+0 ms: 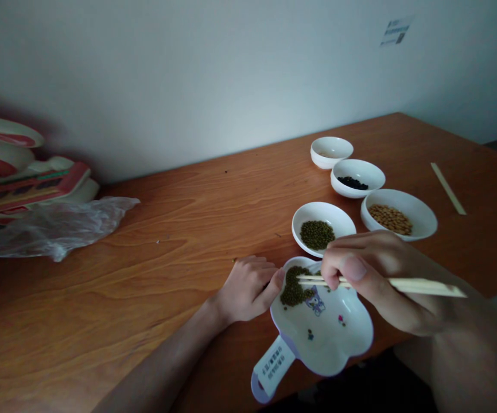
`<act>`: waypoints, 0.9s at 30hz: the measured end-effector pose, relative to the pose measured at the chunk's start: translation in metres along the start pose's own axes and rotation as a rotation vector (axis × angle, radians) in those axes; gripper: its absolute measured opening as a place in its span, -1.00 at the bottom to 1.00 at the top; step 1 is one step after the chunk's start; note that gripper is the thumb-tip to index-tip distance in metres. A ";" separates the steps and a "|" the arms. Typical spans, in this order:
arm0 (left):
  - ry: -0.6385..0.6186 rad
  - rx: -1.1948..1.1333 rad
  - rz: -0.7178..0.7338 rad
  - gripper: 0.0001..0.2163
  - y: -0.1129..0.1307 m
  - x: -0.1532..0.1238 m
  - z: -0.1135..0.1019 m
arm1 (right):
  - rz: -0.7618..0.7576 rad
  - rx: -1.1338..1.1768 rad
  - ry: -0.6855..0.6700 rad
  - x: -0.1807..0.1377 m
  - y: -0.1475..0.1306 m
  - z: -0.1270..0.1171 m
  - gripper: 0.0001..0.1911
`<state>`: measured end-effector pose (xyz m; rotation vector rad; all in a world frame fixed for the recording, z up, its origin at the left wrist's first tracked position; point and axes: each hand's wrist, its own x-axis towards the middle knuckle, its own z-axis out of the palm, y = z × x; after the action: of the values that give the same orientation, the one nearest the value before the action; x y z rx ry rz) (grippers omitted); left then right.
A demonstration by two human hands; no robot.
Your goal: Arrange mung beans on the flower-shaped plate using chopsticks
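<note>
My right hand [373,269] is closed around a pair of wooden chopsticks [416,285]. Their tips touch a heap of green mung beans [294,287] inside a white, flower-shaped dish [330,350] with a lilac rim and a cartoon figure. At the dish's left edge, my left hand [251,287] has its fingers curled and its thumb against the rim; the underside of that grip is hidden. The dish's labelled handle [274,365] points toward me. Just beyond stands a white bowl [300,215] of mung beans, partly behind my right hand.
Other white bowls hold tan beans [390,219], black beans [352,183] and something pale [328,154]. A wooden stick [447,188] lies at the right of the brown table [179,229]. Clear plastic [68,226] and a red-and-cream object [28,183] are at the left, by the wall.
</note>
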<state>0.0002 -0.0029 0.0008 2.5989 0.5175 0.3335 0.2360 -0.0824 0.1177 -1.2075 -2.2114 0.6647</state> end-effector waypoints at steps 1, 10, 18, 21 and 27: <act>0.002 0.000 0.001 -0.61 0.000 0.000 0.000 | -0.005 0.000 0.000 0.000 0.000 0.000 -0.59; 0.015 -0.006 0.006 -0.61 -0.002 0.000 0.002 | 0.021 0.020 -0.003 0.002 -0.002 0.001 -0.56; 0.026 -0.019 -0.002 -0.63 -0.002 0.000 0.002 | 0.037 -0.029 0.003 0.001 0.001 0.001 -0.56; 0.019 -0.019 -0.010 -0.63 -0.002 0.000 0.003 | 0.042 -0.038 0.009 -0.001 0.001 0.001 -0.55; 0.016 -0.031 -0.004 -0.64 -0.002 0.000 0.002 | 0.043 -0.034 0.002 0.000 0.002 0.001 -0.54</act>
<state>0.0001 -0.0025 -0.0016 2.5668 0.5189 0.3591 0.2362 -0.0814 0.1160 -1.2751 -2.2087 0.6447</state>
